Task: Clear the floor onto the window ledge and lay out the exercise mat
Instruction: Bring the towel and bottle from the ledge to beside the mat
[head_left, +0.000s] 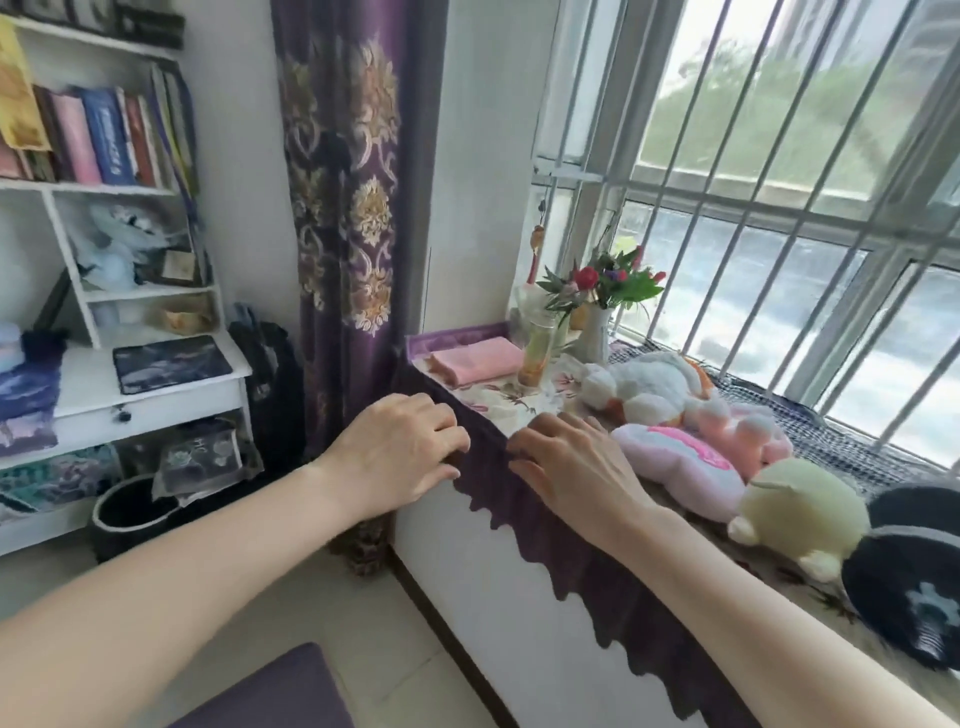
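ledge (524, 402): already carries a folded pink towel (475, 361), a glass jar (537, 353), a white vase of flowers (597, 332), a white plush toy (649, 387), a pink plush (675, 462), a cream plush (802, 512) and a dark round cushion (909, 577); if those came off the floor, clearing looks mostly done
left hand (400, 449): your fingers curl down over the dark purple scalloped trim (550, 525) at the ledge's front edge, knuckles up; looks like a light pinch on the cloth, but fingertips are hidden, so I can't confirm a real grip
right hand (571, 467): lies flat, fingers spread, palm down on the cloth just beside the pink plush; holds nothing
hands: close together, a small gap between them; my read is you're straightening the ledge cover, not carrying anything
floor (374, 634): the visible tile strip by the ledge wall is bare; a dark pot (130, 512) sits near the white bookshelf (104, 374), can't tell if it counts as clutter
mat: a flat purple thing (280, 696) shows at the bottom edge, low near you; could be the exercise mat, too cropped to tell, can't say if rolled or spread
left to do: mat layout looks not yet done; check the rest of the floor, out of view here
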